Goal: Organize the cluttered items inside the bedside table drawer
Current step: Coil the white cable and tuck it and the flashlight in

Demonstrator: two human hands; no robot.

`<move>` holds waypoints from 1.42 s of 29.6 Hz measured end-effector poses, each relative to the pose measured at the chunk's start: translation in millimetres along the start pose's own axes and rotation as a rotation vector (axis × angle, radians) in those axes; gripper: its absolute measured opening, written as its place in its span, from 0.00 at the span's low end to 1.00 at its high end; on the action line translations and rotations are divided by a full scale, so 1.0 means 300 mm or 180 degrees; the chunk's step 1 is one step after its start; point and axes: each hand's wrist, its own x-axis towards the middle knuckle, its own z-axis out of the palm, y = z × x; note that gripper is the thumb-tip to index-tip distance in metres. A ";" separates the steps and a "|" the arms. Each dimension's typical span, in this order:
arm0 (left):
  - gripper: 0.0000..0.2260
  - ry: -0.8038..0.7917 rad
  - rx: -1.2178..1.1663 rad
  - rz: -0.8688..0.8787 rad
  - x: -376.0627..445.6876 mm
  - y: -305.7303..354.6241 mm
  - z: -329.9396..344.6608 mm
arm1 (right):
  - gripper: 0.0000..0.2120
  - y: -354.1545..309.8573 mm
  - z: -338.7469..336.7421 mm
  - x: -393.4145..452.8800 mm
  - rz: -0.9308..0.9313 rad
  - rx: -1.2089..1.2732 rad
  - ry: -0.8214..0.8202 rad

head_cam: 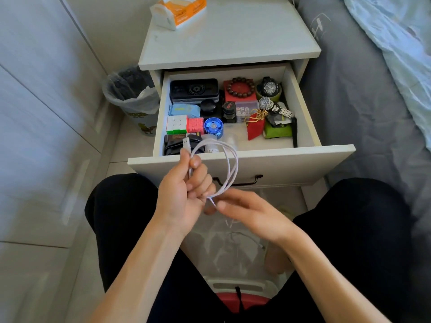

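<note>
So the drawer (300, 108) in mid-frame looks mostly sorted already, stuff sitting in neat groups. Left hand (186, 194) grips a coiled white cable (229, 164) just below it, right hand (245, 207) pinches the loose end. Cable's probably the last bit.

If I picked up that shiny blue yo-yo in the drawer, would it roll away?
Probably not at first: the yo-yo lies flat on its side. Tipped onto its round edge it could roll, though the pink cube beside it would likely stop it. Its glossy, metal-looking surface might feel slippery.
</note>
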 end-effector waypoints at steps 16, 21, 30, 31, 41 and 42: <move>0.18 0.0259 0.2314 -0.0091 -0.011 0.035 -0.065 | 0.03 -0.018 -0.072 -0.083 -0.0060 -0.2212 0.1671; 0.19 0.0005 0.1858 -0.0711 -0.041 0.014 -0.057 | 0.10 -0.016 -0.014 -0.094 -0.0043 0.0410 0.1595; 0.19 0.0099 0.2322 -0.0402 -0.053 -0.063 -0.058 | 0.13 -0.021 0.049 -0.076 -0.0215 0.0323 0.1434; 0.18 0.0095 0.2689 -0.0144 -0.053 -0.073 -0.061 | 0.11 -0.023 0.042 -0.077 -0.0205 0.0119 0.1437; 0.11 -0.0550 0.4064 0.0947 -0.066 -0.098 -0.053 | 0.12 -0.074 -0.040 -0.095 -0.0152 -0.0594 0.1135; 0.12 -0.0590 0.4170 0.0948 -0.062 -0.094 -0.051 | 0.12 -0.081 -0.046 -0.095 -0.0149 -0.0646 0.1077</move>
